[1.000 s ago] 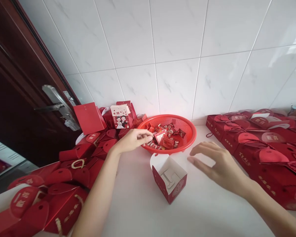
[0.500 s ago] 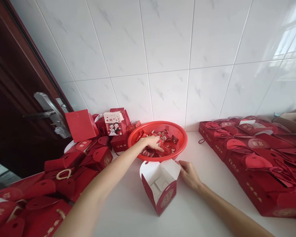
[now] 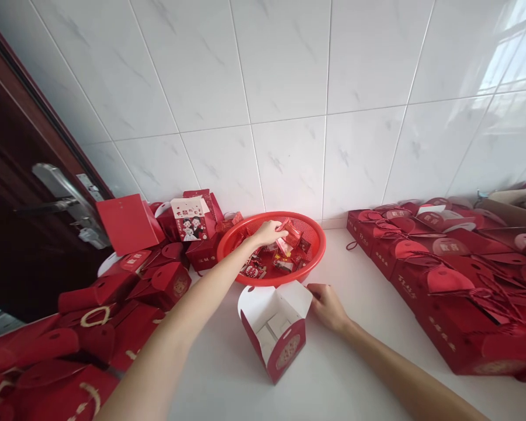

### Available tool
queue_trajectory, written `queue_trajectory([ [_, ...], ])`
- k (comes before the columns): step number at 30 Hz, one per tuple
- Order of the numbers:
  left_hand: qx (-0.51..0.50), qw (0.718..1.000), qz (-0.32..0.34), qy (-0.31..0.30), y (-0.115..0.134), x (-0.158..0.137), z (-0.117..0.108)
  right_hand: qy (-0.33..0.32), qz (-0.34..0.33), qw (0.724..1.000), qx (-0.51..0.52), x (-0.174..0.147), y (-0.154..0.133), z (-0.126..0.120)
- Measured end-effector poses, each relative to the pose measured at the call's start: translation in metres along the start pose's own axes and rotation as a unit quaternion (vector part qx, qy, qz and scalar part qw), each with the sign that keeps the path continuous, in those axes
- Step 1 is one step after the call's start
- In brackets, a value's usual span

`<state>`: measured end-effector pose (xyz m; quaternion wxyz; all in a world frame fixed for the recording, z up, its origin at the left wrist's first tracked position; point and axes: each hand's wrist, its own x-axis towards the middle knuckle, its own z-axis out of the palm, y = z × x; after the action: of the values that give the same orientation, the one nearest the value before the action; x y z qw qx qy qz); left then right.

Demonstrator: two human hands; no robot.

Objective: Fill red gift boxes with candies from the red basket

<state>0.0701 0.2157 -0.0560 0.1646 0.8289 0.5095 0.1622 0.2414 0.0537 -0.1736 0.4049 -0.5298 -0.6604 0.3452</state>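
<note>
My left hand [image 3: 269,233] is over the red plastic basket [image 3: 228,260], its fingers closed on a red candy packet [image 3: 292,233] that is lifted above the others. Several wrapped candies [image 3: 284,263] in red, white and yellow lie in the basket beneath it. In front of the basket stands an open red gift box [image 3: 274,345] with a white inside and its top flaps up. My right hand [image 3: 328,305] pinches the box's right flap at the corner; part of its fingers is hidden behind the flap.
Closed red gift boxes [image 3: 447,280] with cords stand in rows on the right. More red boxes [image 3: 109,286] are piled on the left, near a carton with a cartoon couple [image 3: 193,219]. A tiled wall [image 3: 289,58] rises behind; a dark door [image 3: 17,193] is at left.
My left hand has come up from among the candies with a red packet in its fingers. My right hand stays at the box flap. The view has shifted slightly.
</note>
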Motion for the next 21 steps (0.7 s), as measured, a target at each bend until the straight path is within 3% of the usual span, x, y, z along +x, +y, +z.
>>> queue_trajectory([
  [4, 0.037, 0.997, -0.013, 0.060, 0.001, -0.005, -0.002, -0.004, 0.000, 1.000, -0.002, 0.000, 0.000, 0.000],
  [6, 0.040, 0.998, 0.016, 0.051, 0.006, -0.011, -0.004, -0.004, 0.000, 1.000, -0.001, 0.001, 0.000, 0.000],
  [7, 0.034, 0.998, 0.042, 0.012, 0.009, -0.015, -0.004, -0.003, 0.000, 1.000, -0.001, 0.001, 0.000, 0.000],
  [9, 0.033, 0.986, 0.104, -0.122, 0.014, -0.022, -0.002, -0.001, 0.000, 1.000, 0.001, 0.001, 0.000, 0.000],
  [11, 0.078, 0.955, 0.152, -0.242, 0.018, -0.030, 0.002, 0.000, 0.000, 1.000, 0.001, 0.001, 0.001, 0.000],
  [12, 0.110, 0.942, 0.161, -0.273, 0.019, -0.033, 0.005, 0.000, -0.001, 1.000, 0.001, 0.001, 0.001, 0.001],
  [16, 0.204, 0.928, 0.118, -0.289, 0.014, -0.041, 0.011, 0.000, -0.003, 1.000, -0.002, 0.001, 0.000, 0.000],
  [21, 0.178, 0.925, 0.130, -0.310, 0.004, -0.040, 0.007, 0.001, -0.008, 1.000, -0.003, 0.001, -0.001, 0.000],
])
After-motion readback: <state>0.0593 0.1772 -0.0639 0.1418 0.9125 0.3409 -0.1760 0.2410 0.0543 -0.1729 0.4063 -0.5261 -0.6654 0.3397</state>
